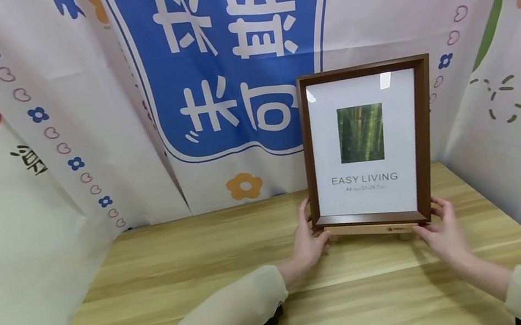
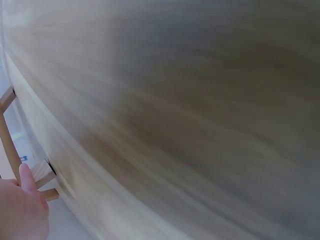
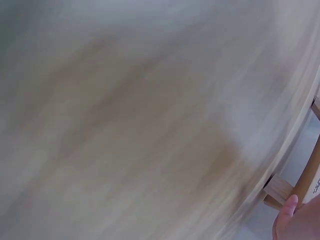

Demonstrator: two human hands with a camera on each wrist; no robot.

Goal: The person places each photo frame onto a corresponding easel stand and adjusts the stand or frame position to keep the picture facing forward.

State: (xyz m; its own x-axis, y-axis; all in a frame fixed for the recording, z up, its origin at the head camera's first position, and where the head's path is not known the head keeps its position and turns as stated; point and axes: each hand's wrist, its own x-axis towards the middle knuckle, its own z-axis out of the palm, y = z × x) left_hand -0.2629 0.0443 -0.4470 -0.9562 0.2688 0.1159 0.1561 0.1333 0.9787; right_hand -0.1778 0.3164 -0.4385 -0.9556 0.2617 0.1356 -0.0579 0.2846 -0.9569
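A brown picture frame (image 1: 362,140) with a small bamboo picture and the words "EASY LIVING" stands upright on a light wooden tabletop easel (image 1: 370,229). My left hand (image 1: 306,245) grips the left end of the easel's ledge, thumb in front and fingers behind. At the opposite end, my right hand (image 1: 442,231) holds the ledge the same way. In the left wrist view, the left hand (image 2: 22,210) is beside a square easel foot (image 2: 44,175). The right wrist view has the right thumb (image 3: 289,207) against the ledge near another foot (image 3: 279,189). The frame hides most of the easel.
The wood-grain table (image 1: 196,271) extends to the left and in front of the easel. A printed white and blue cloth (image 1: 241,165) hangs close behind the frame. Cloth walls also border the left and right sides of the table.
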